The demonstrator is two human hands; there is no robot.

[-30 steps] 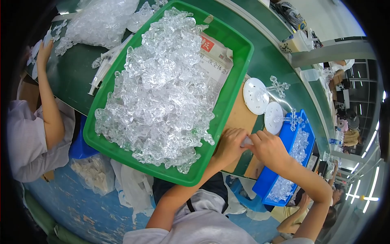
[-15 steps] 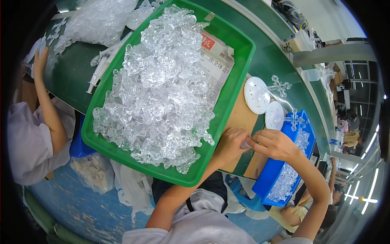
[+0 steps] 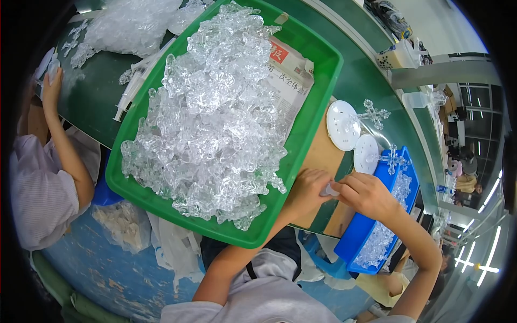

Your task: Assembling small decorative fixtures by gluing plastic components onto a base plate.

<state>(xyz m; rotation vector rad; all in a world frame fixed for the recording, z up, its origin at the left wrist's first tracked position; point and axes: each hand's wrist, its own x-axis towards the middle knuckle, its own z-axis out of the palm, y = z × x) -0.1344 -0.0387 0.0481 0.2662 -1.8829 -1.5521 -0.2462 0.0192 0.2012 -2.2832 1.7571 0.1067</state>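
two white discs [image 3: 343,125], one green tray [image 3: 323,102], perhaps

From above I see my left hand [image 3: 308,189] and right hand [image 3: 365,192] meeting over a brown cardboard sheet [image 3: 321,156], pinching a small clear plastic piece [image 3: 330,189] between them. Just left sits a large green plastic tray [image 3: 318,97] heaped with clear plastic parts [image 3: 210,113]. Right of my hands stands a blue plastic bin [image 3: 358,239], beside two white round perforated discs [image 3: 343,125]. Another person's arm [image 3: 67,156] rests far left.

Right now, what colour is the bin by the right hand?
Blue bin, holding clear plastic pieces; shows best in the head view.
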